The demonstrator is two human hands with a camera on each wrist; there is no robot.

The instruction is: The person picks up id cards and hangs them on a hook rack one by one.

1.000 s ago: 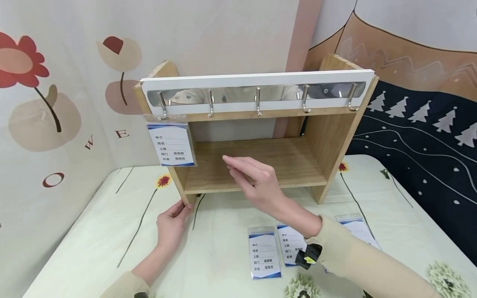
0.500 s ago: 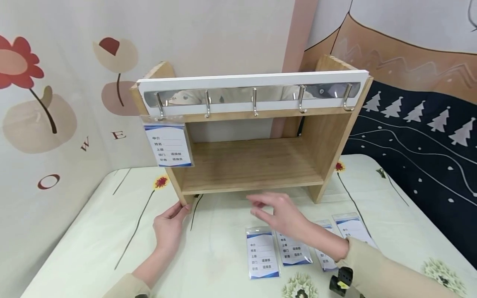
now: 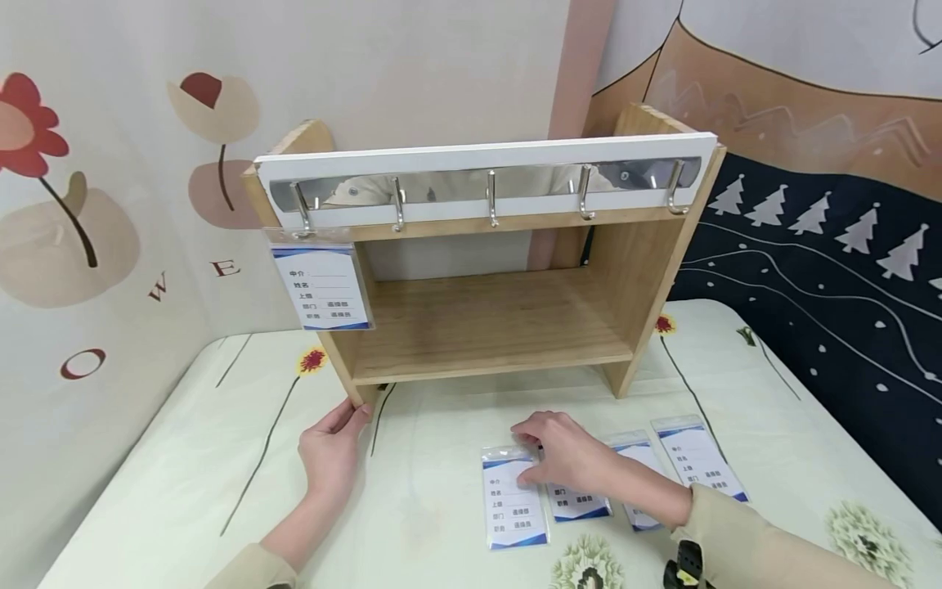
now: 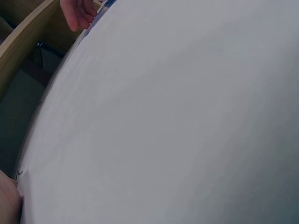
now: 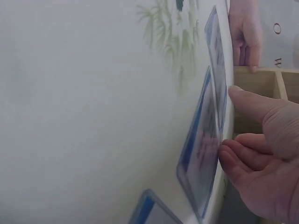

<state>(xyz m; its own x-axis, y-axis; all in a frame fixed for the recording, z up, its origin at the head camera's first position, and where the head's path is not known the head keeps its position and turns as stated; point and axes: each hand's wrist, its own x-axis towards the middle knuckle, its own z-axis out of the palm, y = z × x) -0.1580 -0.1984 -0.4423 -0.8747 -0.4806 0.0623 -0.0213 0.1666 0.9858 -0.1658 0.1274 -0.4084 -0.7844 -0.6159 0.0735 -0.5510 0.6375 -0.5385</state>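
At the foot of the wooden shelf's [image 3: 493, 315] left side panel, my left hand [image 3: 329, 454] pinches the panel's bottom end between thumb and fingers. My right hand [image 3: 565, 454] reaches over the badges on the cloth, its fingers loosely bent and spread from the thumb. It covers the upper part of a middle badge [image 3: 580, 504], and its thumb overlaps the right edge of the leftmost badge [image 3: 515, 501]. In the right wrist view the fingertips [image 5: 229, 158] are right at the edge of a clear-sleeved badge [image 5: 201, 154]. Another badge [image 3: 324, 286] hangs from the leftmost hook.
A white rail [image 3: 441, 155] with several metal hooks [image 3: 491, 199] runs along the shelf's upper front. Two more badges lie to the right, one [image 3: 643, 519] partly behind my forearm, the other [image 3: 699, 458] farther right. The flowered cloth [image 3: 434, 483] covers the surface.
My right hand has come down from in front of the shelf to the badges on the cloth. The left hand keeps hold of the shelf's foot. The head view has shifted slightly.
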